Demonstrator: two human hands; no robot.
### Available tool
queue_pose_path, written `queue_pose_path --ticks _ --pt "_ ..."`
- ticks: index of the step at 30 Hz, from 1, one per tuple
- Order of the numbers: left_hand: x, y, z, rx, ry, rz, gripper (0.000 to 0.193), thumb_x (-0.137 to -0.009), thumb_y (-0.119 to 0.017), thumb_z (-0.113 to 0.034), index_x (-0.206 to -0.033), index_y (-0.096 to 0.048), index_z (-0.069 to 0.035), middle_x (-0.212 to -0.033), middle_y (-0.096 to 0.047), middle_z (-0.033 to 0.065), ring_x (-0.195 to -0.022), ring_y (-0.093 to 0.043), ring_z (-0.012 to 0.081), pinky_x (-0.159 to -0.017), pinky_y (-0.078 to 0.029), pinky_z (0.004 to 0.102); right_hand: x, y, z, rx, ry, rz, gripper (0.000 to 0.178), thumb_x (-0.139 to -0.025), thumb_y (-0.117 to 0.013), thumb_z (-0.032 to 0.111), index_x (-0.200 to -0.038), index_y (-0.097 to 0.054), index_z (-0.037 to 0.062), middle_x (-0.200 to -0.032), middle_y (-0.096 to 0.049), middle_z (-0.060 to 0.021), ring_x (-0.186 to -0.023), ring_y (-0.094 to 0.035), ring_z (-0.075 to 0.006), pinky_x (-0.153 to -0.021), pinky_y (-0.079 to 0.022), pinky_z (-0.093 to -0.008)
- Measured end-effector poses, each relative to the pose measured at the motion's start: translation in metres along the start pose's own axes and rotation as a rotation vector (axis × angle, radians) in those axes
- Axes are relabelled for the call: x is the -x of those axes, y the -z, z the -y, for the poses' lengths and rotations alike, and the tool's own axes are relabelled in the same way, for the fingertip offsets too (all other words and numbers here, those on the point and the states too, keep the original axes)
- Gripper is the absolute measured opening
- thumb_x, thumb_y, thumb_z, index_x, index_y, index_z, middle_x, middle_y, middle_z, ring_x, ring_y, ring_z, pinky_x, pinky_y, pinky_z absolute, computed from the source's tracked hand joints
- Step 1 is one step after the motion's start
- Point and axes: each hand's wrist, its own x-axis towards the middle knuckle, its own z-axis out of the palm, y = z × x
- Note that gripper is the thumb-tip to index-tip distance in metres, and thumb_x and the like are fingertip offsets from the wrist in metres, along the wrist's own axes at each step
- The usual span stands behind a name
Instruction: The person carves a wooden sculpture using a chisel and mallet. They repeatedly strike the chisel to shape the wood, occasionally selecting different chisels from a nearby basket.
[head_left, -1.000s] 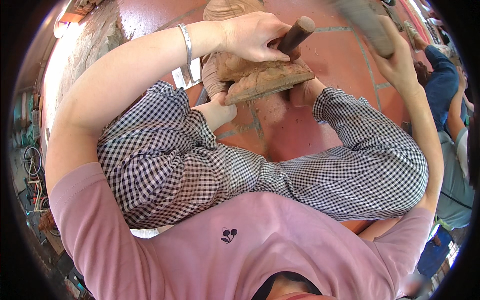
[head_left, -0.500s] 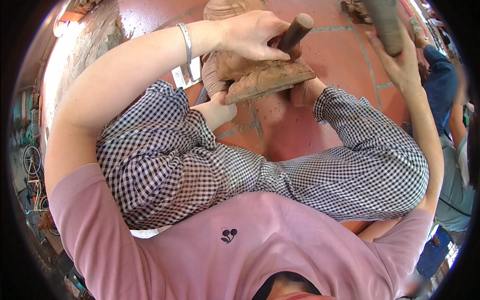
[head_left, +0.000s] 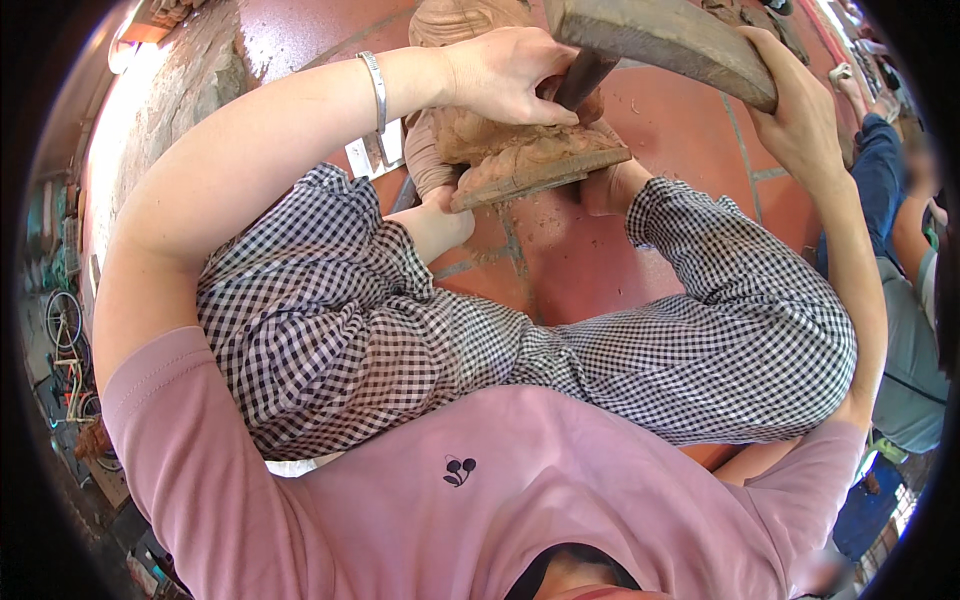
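Note:
Between my bare feet lies a brown wood carving (head_left: 540,168) with a flat base edge turned toward me and a rounded carved part at the far end. My left hand (head_left: 508,76) is closed around a chisel (head_left: 584,80) with a dark round handle, held tilted against the carving; its blade is hidden. In my right hand (head_left: 797,112) is a worn wooden mallet (head_left: 668,42), a long thick bar gripped at its right end. The mallet's far end overlaps the top of the chisel handle; I cannot tell whether they touch.
Red floor tiles (head_left: 690,130) with small wood crumbs lie around the carving. A rough pale slab (head_left: 190,110) runs along the left. More brown wood pieces lie at the far right. Another person in blue trousers (head_left: 878,190) sits at the right. A bicycle (head_left: 66,325) stands far left.
The mallet has swung from raised at the upper right, down and left over the chisel handle. My left hand, the chisel and the carving stay nearly in place.

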Motion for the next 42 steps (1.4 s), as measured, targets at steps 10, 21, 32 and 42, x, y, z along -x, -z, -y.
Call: queue_pose_path --ticks 10,21,32,42 --pt "0.011 0.009 0.004 -0.089 0.059 0.145 0.025 -0.085 -0.072 -0.015 -0.104 -0.061 -0.003 -0.093 -0.062 0.0079 -0.082 -0.063 0.0202 -0.072 -0.053 0.0327 0.004 -0.001 -0.001 -0.080 -0.048 0.023 0.056 -0.080 -0.071 0.004 -0.132 -0.052 0.0094 -0.113 -0.065 -0.0195 -0.107 -0.062 -0.0387 -0.087 -0.050 -0.0403" --pt "0.004 0.027 -0.005 0.269 -0.018 0.042 0.023 -0.088 -0.069 -0.019 -0.102 -0.064 -0.002 -0.096 -0.068 0.0136 -0.092 -0.065 0.0269 -0.082 -0.050 0.0372 0.001 -0.006 -0.004 -0.300 -0.032 0.004 0.047 -0.088 -0.070 0.007 -0.131 -0.052 0.0055 -0.113 -0.067 -0.0151 -0.107 -0.065 -0.0228 -0.090 -0.048 -0.0325" --pt "0.006 0.023 -0.005 0.255 -0.114 0.052 0.027 -0.085 -0.071 -0.015 -0.105 -0.061 -0.001 -0.093 -0.065 0.0154 -0.087 -0.064 0.0293 -0.078 -0.052 0.0372 0.001 -0.004 -0.007 -0.347 -0.031 0.006 0.046 -0.091 -0.071 0.015 -0.132 -0.053 0.0032 -0.115 -0.066 -0.0098 -0.109 -0.062 -0.0160 -0.092 -0.047 -0.0292" --pt "0.011 0.018 -0.006 0.131 -0.061 0.063 0.023 -0.084 -0.070 -0.011 -0.103 -0.062 0.000 -0.090 -0.066 0.0143 -0.083 -0.065 0.0268 -0.074 -0.051 0.0362 0.000 0.000 -0.002 -0.112 0.068 -0.031 0.048 -0.089 -0.072 0.013 -0.132 -0.053 0.0031 -0.114 -0.067 -0.0110 -0.106 -0.064 -0.0189 -0.089 -0.049 -0.0311"
